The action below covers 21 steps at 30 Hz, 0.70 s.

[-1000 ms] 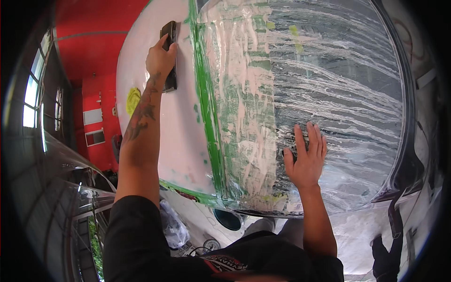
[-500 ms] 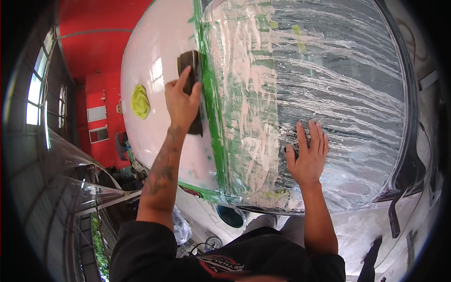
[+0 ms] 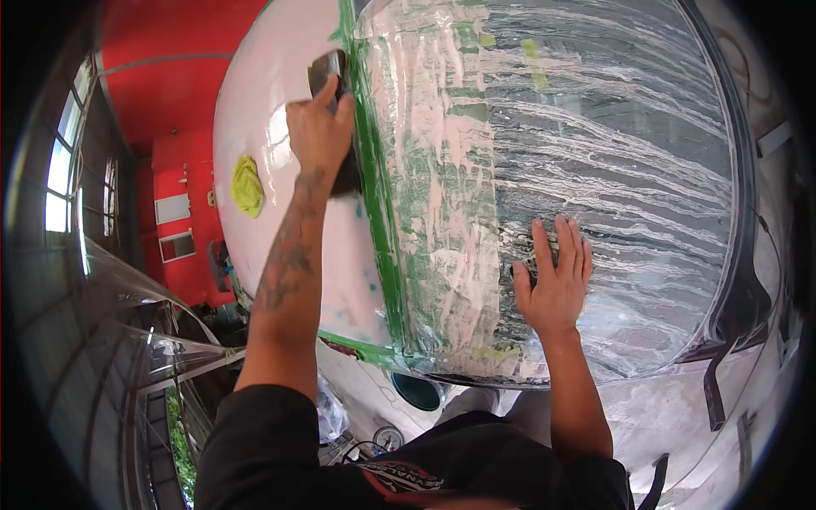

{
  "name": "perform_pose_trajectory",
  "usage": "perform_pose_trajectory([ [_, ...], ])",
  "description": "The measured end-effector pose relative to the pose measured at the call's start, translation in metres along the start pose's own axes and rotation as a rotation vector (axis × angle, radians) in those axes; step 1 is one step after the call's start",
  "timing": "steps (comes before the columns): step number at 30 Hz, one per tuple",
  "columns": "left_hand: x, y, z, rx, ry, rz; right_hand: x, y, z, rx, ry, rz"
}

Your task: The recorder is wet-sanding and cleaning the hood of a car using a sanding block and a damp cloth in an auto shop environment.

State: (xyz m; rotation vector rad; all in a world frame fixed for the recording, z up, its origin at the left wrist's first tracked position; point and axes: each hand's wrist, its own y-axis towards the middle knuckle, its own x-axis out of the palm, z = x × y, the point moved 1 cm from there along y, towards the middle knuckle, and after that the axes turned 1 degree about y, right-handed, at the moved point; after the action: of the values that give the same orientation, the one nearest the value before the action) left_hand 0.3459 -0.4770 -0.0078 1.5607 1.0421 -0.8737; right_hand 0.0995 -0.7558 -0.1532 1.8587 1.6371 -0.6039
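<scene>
A long, narrow, dark block [image 3: 346, 177] is lying on the pale panel in the upper left-centre of the frame, its length running nearly up and down and its top leaning slightly left; its middle is being hidden by fingers. The panel [image 3: 272, 93], smooth, pinkish-white and rounded at its left, is gleaming with bright reflections and showing small green patches toward its lower right. A masked covering [image 3: 595, 161] is spreading across the centre and right: green along its left border, beside the block, then pink-smeared, then dark grey with whitish streaks.
</scene>
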Motion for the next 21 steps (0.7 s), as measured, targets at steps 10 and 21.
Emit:
perform_pose_trajectory([
  [10, 0.010, 0.004, 0.003, 0.071, -0.002, 0.041, -0.003, -0.002, 0.002, 0.006, -0.019, -0.013],
  [21, -0.003, -0.033, -0.001, 0.055, -0.042, 0.014, -0.005, -0.001, 0.000, 0.012, -0.034, 0.002],
])
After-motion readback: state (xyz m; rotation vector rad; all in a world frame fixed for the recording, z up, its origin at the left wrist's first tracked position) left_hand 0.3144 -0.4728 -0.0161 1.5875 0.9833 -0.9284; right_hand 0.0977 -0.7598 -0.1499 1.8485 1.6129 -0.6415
